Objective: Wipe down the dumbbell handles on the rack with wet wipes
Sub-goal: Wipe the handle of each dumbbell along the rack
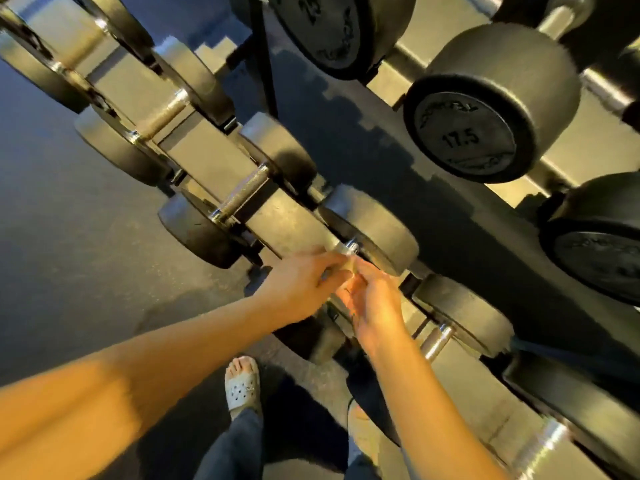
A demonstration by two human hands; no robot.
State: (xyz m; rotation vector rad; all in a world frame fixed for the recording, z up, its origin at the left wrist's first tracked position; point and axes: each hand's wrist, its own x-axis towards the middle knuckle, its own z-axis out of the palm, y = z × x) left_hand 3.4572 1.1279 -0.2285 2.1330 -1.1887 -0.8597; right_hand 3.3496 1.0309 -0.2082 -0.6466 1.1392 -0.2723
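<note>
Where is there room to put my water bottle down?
The dark floor left of the lower dumbbell row is bare. The strip of floor between the two racks is free too. It is crowded where both hands meet at one handle.

Black round-headed dumbbells (pixel 221 220) with knurled metal handles (pixel 242 195) lie side by side on the rack's (pixel 207 168) lower tier. Larger ones sit on the tier above, one (pixel 485 105) marked 17.5. Any wipe is too blurred to make out.

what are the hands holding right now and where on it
Both hands meet on a lower-tier dumbbell's handle: the left hand and right hand close around it beside the inner weight head. Motion blur hides whether a wipe sits under the fingers.
</note>
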